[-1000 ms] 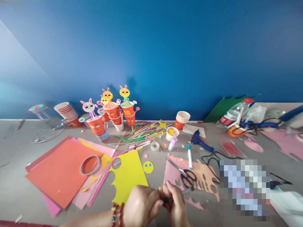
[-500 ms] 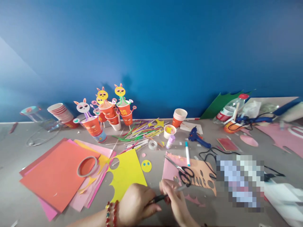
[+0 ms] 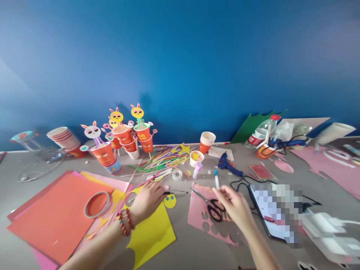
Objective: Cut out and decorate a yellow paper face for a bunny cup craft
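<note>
My left hand (image 3: pixel 147 198), with a beaded bracelet on its wrist, is over the yellow paper sheet (image 3: pixel 153 240). Its fingers are closed on a slim black pen (image 3: pixel 170 193) that points right, above a yellow paper circle with blue eyes (image 3: pixel 170 202). On the right, my right hand (image 3: pixel 233 202) has its thumb and fingertips brought together at the lower end of a white marker with a blue cap (image 3: pixel 216 176). That end is hidden by the fingers. Just left of this hand, black-handled scissors (image 3: pixel 214 213) lie on cut pink paper (image 3: pixel 197 210).
Orange sheets (image 3: pixel 56 210) with a tape roll (image 3: pixel 97 204) lie left. Behind are rabbit figures on cups (image 3: pixel 105 155), coloured sticks (image 3: pixel 160 159), a glue stick (image 3: pixel 197 170) and a blue glue gun (image 3: pixel 229 165). A phone (image 3: pixel 274 213) and cable lie right.
My hands, earlier together around the black pen, have come apart. The left carried the pen forward and left; the right moved forward to the marker. The view has shifted slightly right.
</note>
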Demonstrator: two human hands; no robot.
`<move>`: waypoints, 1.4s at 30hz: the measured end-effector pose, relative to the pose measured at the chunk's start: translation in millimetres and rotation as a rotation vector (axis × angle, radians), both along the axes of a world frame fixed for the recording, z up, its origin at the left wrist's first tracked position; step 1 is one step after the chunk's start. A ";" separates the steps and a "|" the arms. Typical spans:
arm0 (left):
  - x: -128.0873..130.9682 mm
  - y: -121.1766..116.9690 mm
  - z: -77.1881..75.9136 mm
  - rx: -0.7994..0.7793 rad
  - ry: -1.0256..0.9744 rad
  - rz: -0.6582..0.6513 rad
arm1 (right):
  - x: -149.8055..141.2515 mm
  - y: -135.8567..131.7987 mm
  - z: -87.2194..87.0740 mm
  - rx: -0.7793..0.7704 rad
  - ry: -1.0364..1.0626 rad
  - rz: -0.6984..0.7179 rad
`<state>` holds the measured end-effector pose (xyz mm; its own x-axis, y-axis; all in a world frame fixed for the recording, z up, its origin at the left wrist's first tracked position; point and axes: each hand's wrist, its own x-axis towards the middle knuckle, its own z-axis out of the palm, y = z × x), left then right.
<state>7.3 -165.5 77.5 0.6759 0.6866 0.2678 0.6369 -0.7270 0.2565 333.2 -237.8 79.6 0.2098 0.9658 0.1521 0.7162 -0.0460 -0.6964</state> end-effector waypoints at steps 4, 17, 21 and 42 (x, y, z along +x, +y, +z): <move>12.1 15.3 -8.1 0.016 0.066 0.075 | 28.1 12.1 -12.1 0.020 -0.167 -0.109; 19.9 32.8 -20.7 0.001 0.031 0.095 | 28.6 13.6 -30.6 -0.015 -0.304 -0.083; 6.7 23.3 -21.3 -0.020 -0.037 0.096 | 32.6 18.4 -40.7 -0.026 -0.418 -0.086; -61.0 2.2 -16.0 -0.080 -0.107 0.177 | 32.9 24.2 -41.1 0.093 -0.409 -0.099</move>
